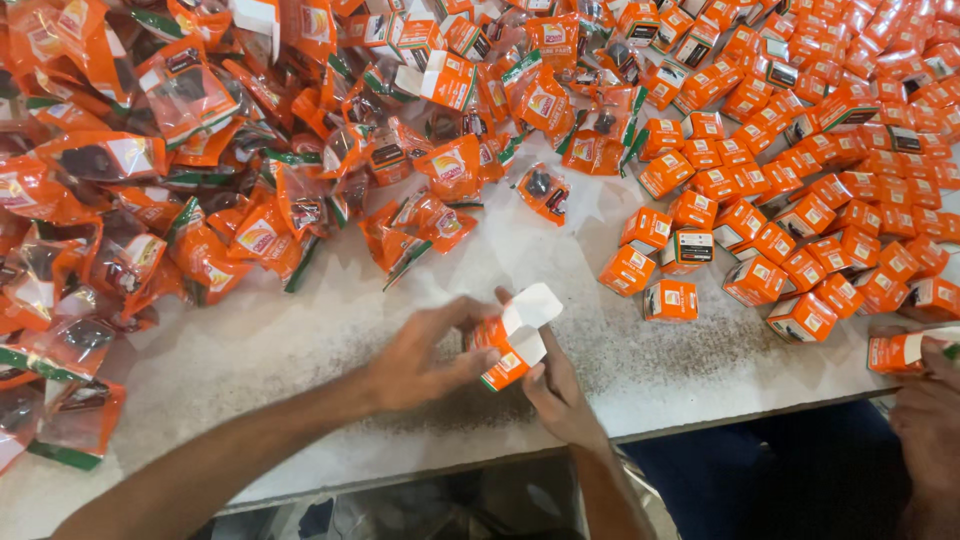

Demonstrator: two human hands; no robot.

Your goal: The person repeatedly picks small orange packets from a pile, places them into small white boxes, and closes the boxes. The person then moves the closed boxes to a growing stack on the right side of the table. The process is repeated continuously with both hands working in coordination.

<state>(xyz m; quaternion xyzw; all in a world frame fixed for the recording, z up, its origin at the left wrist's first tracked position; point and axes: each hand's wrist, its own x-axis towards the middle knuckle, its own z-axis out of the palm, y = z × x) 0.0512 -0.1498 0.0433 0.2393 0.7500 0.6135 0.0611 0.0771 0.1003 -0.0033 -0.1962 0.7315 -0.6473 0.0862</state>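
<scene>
Carton (512, 345) first: a small orange box with its white top flaps standing open, held just above the near part of the pale table (300, 340), between both of the person's hands. The left hand (415, 355) wraps its fingers and thumb around the box's left side. The right hand (560, 395) comes up from below and pinches the lower right corner, so both hands are closed on the same box. Whether anything is inside it I cannot tell from where I stand.

To do this folding well, I would keep the left grip steady on the body and avoid crushing the thin walls, while the right fingers press the flaps along their creases, side tabs before the lid.

A heap of orange plastic pouches (180, 150) lies to the left, well apart from the hands. Closed orange boxes (800, 170) crowd the right side, the nearest one (670, 300) close by. At the right edge another person's hand (925, 400) rests on a flat carton (895, 352).
</scene>
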